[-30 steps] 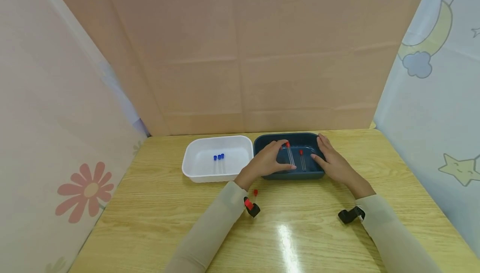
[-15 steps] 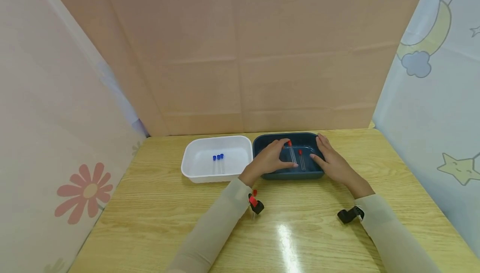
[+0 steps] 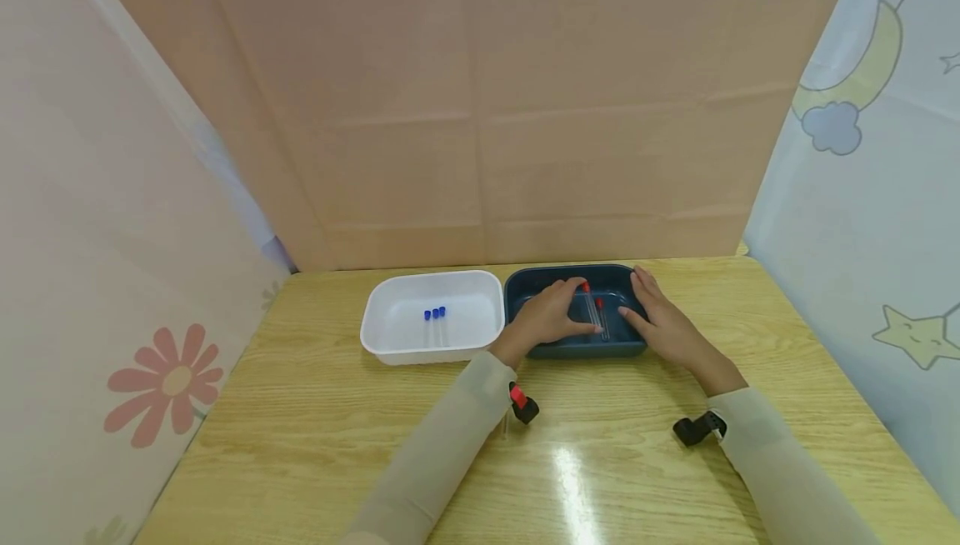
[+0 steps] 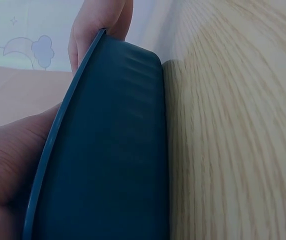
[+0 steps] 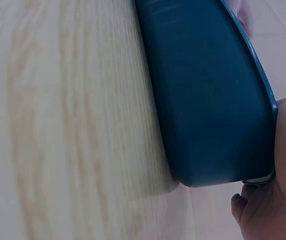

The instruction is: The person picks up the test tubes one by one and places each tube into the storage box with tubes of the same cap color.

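Inside the dark blue tray [image 3: 585, 352], my left hand [image 3: 551, 313] pinches a red-capped test tube [image 3: 591, 305] lengthwise, fingers at the cap and thumb near the rounded end. A second red-capped tube [image 3: 605, 324] lies just right of it on the tray floor. My right hand [image 3: 667, 324] holds the tray's right end, thumb inside and fingers outside the rim. In the left wrist view the tray's front wall [image 4: 103, 135] hides the tubes. The right wrist view shows my right hand [image 5: 278, 200] at the tray's corner.
Left of the dark tray, nearly touching it, stands a white tray [image 3: 390, 332] with 3 blue-capped tubes [image 3: 435, 315]. Another tube [image 3: 505, 426] lies on the wooden table [image 3: 315, 420], mostly hidden under my left sleeve. A brown sheet [image 3: 480, 112] hangs behind.
My left hand has shifted slightly right with the red-capped tube, bringing it close beside the other one. The left sleeve now covers the table tube's red cap. My right hand stays put.
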`<control>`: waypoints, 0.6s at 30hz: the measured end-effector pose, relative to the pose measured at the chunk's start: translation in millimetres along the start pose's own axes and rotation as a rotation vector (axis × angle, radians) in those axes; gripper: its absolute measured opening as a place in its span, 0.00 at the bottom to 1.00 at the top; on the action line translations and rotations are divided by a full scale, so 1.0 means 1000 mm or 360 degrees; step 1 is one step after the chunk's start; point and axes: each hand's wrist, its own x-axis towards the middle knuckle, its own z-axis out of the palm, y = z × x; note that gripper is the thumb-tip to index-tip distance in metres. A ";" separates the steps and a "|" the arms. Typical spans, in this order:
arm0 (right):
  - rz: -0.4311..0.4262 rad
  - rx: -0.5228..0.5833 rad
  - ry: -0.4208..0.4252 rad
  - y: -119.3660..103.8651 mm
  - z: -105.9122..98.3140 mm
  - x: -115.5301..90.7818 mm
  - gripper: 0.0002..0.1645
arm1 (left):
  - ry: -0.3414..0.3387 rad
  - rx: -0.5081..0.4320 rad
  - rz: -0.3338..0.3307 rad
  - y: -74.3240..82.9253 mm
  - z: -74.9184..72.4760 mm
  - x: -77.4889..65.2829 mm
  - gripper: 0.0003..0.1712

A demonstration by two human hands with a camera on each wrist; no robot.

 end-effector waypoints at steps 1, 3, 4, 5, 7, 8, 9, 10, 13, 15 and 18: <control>-0.0002 0.0003 0.0000 0.000 0.000 0.000 0.48 | -0.0001 0.0005 -0.0002 0.001 0.001 0.001 0.55; -0.0006 0.0013 0.0001 0.000 0.000 0.001 0.48 | -0.0004 0.0020 0.0000 0.001 0.002 0.002 0.55; -0.0006 0.0017 0.0001 0.000 0.000 0.001 0.48 | -0.0007 0.0025 -0.0001 0.001 0.003 0.003 0.55; -0.0007 0.0019 0.0001 0.000 0.001 0.001 0.48 | -0.0012 0.0030 -0.0002 0.001 0.004 0.003 0.55; -0.0003 0.0021 -0.0005 -0.001 0.001 0.001 0.48 | -0.0021 0.0036 -0.0005 0.002 0.006 0.004 0.55; -0.0004 0.0018 -0.0005 0.000 0.001 0.002 0.48 | -0.0025 0.0042 -0.0008 0.002 0.007 0.005 0.55; -0.0007 0.0016 -0.0006 0.000 0.001 0.002 0.48 | -0.0028 0.0048 -0.0012 0.002 0.007 0.005 0.55; -0.0006 0.0013 -0.0005 0.000 0.002 0.002 0.48 | -0.0031 0.0052 -0.0016 0.002 0.008 0.006 0.55; -0.0008 0.0014 0.0004 0.000 0.002 0.002 0.48 | -0.0039 0.0068 -0.0026 0.003 0.009 0.007 0.55; -0.0011 0.0016 0.0011 0.000 0.002 0.002 0.48 | -0.0042 0.0075 -0.0030 0.003 0.010 0.008 0.55; -0.0008 0.0008 0.0009 0.001 0.002 0.002 0.49 | -0.0049 0.0086 -0.0040 0.003 0.012 0.009 0.54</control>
